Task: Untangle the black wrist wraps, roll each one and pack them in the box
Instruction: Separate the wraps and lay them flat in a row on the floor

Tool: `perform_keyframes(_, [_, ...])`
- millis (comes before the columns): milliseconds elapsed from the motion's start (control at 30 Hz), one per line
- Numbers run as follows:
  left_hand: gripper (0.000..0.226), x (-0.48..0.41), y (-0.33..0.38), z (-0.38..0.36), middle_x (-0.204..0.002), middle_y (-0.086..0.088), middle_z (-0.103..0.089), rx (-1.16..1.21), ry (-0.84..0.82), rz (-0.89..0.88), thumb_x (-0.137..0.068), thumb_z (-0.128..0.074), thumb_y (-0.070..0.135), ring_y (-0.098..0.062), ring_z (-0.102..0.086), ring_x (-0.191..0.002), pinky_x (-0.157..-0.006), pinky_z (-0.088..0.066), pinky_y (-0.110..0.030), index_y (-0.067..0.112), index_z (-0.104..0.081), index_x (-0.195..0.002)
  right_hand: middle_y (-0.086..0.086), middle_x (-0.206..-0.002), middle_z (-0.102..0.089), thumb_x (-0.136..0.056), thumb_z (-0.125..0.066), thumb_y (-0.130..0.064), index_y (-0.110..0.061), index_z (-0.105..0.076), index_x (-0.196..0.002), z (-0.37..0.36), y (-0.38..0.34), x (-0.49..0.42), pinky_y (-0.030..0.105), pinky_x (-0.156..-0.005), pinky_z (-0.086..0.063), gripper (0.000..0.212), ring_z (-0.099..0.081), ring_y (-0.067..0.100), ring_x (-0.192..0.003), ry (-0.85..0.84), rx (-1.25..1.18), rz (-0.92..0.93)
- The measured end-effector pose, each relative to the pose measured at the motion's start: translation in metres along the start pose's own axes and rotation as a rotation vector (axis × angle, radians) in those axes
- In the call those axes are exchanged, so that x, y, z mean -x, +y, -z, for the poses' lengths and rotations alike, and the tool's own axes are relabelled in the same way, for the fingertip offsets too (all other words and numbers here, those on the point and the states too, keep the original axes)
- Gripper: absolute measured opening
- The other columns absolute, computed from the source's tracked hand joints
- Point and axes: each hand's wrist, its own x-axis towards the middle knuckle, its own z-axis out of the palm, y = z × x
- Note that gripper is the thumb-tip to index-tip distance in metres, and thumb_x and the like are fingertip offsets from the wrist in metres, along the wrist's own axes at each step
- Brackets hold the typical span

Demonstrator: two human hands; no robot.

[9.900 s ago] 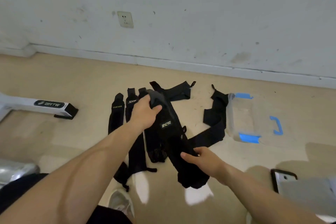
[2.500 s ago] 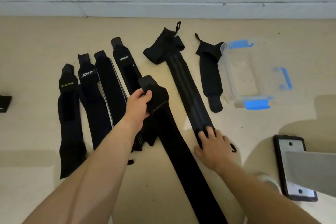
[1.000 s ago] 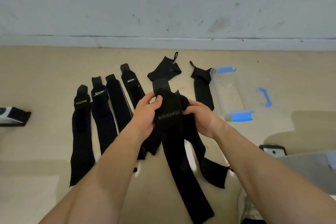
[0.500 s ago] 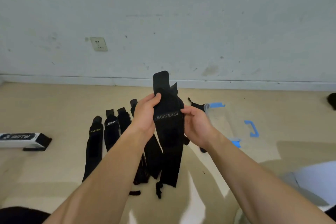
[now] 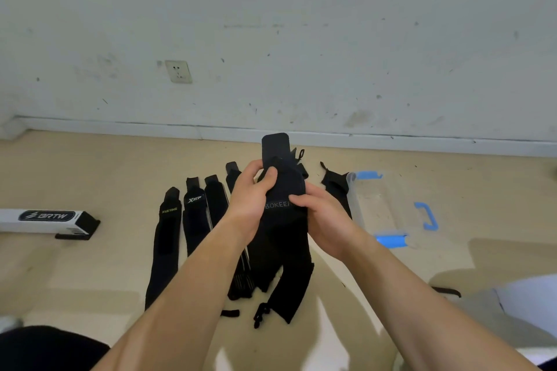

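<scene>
1. Setting: beige floor (image 5: 90,265) against a scuffed white wall with a socket (image 5: 178,71). A white bar marked BRTW (image 5: 45,218) lies at far left.
2. A row of black wraps (image 5: 194,220) lies flat, side by side, untangled. One more wrap (image 5: 334,187) lies just beside the clear box (image 5: 355,205), which sits to the right with blue clips.
3. The held wrap (image 5: 283,238) is off the floor in front of the row. It hangs doubled, with its tail and cord loop (image 5: 260,313) dangling low.
4. The left hand (image 5: 251,199) grips the wrap's upper end, thumb across the front. The right hand (image 5: 324,217) pinches the edge beside the printed label.
5. Judgement: the step in hand is probably starting the roll.
6. To do it well, the person should:
   - let the doubled length fall straight first;
   - tuck the loop inside the first turn;
   - keep the edges aligned and the tension even;
   - finish on the fastening tab so that the roll holds in the box.
</scene>
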Motion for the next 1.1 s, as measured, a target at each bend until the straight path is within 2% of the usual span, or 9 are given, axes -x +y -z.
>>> perform_keyframes(167, [0.024, -0.005, -0.002, 0.005, -0.114, -0.014, -0.076, 0.022, -0.035, 0.006, -0.105, -0.055, 0.014, -0.031, -0.073, -0.109, -0.094, -0.059, -0.046, 0.01, -0.069, -0.124, 0.009, -0.122, -0.072, -0.103, -0.049, -0.008, -0.017, -0.063, -0.132, -0.001, -0.001, -0.002, 0.044, -0.102, -0.054, 0.033, -0.068, 0.026, -0.116, 0.053, 0.058, 0.016])
perform_keyframes(267, [0.025, -0.003, -0.002, 0.0, -0.105, -0.013, -0.078, 0.062, 0.037, -0.016, -0.105, -0.056, 0.022, -0.031, -0.073, -0.105, -0.09, -0.059, -0.042, 0.007, -0.074, -0.112, 0.006, -0.12, -0.072, -0.102, -0.051, -0.006, -0.024, -0.062, -0.128, -0.005, -0.001, -0.003, 0.047, -0.103, -0.054, 0.033, -0.069, 0.023, -0.113, 0.076, 0.084, 0.04])
perform_keyframes(400, [0.026, -0.004, -0.005, -0.007, -0.099, -0.009, -0.079, 0.084, 0.124, -0.053, -0.102, -0.062, 0.033, -0.029, -0.075, -0.1, -0.092, -0.06, -0.045, 0.011, -0.075, -0.105, 0.002, -0.116, -0.073, -0.102, -0.05, -0.003, -0.03, -0.06, -0.124, -0.011, -0.002, -0.003, 0.035, -0.096, -0.057, 0.037, -0.07, 0.018, -0.11, 0.07, 0.092, 0.081])
perform_keyframes(500, [0.019, -0.007, -0.004, -0.008, -0.098, -0.007, -0.079, 0.189, 0.128, -0.026, -0.099, -0.068, 0.023, -0.032, -0.076, -0.101, -0.09, -0.061, -0.047, 0.012, -0.071, -0.114, 0.007, -0.115, -0.072, -0.1, -0.057, -0.008, -0.031, -0.05, -0.125, -0.01, 0.001, -0.006, 0.037, -0.088, -0.06, 0.035, -0.073, 0.021, -0.102, 0.164, 0.087, 0.114])
perform_keyframes(567, [0.028, -0.009, -0.004, -0.006, -0.097, -0.004, -0.08, 0.283, 0.127, 0.01, -0.097, -0.071, 0.019, -0.031, -0.077, -0.099, -0.084, -0.063, -0.047, 0.016, -0.066, -0.124, 0.005, -0.114, -0.072, -0.097, -0.067, -0.022, -0.029, -0.046, -0.12, -0.007, 0.007, -0.006, 0.035, -0.084, -0.061, 0.032, -0.074, 0.018, -0.097, 0.236, 0.146, 0.101])
perform_keyframes(700, [0.04, -0.017, -0.012, 0.004, -0.115, -0.013, -0.077, 0.345, 0.143, 0.097, -0.095, -0.073, 0.019, -0.034, -0.074, -0.108, -0.091, -0.061, -0.053, 0.015, -0.063, -0.134, -0.004, -0.103, -0.076, -0.096, -0.066, -0.039, -0.027, -0.068, -0.109, -0.001, 0.031, 0.001, 0.027, -0.087, -0.058, 0.017, -0.073, 0.01, -0.097, 0.107, 0.386, 0.007])
perform_keyframes(800, [0.037, -0.018, -0.022, 0.012, -0.122, -0.017, -0.074, 0.427, 0.089, 0.256, -0.098, -0.068, 0.031, -0.033, -0.073, -0.11, -0.095, -0.06, -0.051, 0.008, -0.069, -0.127, -0.009, -0.103, -0.075, -0.101, -0.058, -0.038, -0.032, -0.067, -0.105, 0.002, 0.041, 0.0, 0.018, -0.082, -0.052, 0.011, -0.07, 0.004, -0.096, 0.136, 0.434, -0.02])
perform_keyframes(900, [0.043, -0.023, -0.037, 0.013, -0.113, -0.016, -0.077, 0.3, 0.118, 0.334, -0.098, -0.066, 0.045, -0.034, -0.074, -0.104, -0.095, -0.059, -0.049, 0.007, -0.073, -0.115, -0.014, -0.104, -0.072, -0.101, -0.057, -0.039, -0.033, -0.063, -0.111, -0.001, 0.046, -0.007, 0.015, -0.078, -0.048, 0.013, -0.067, 0.001, -0.095, 0.158, 0.537, -0.006])
perform_keyframes(1100, [0.028, -0.054, -0.035, 0.011, -0.115, -0.017, -0.076, 0.247, 0.17, 0.293, -0.099, -0.069, 0.027, -0.036, -0.073, -0.107, -0.097, -0.058, -0.055, 0.007, -0.072, -0.118, -0.011, -0.093, -0.077, -0.091, -0.073, -0.038, -0.032, -0.069, -0.097, 0.01, 0.055, -0.001, 0.018, -0.072, -0.057, 0.01, -0.074, 0.004, -0.089, 0.077, 0.388, -0.146])
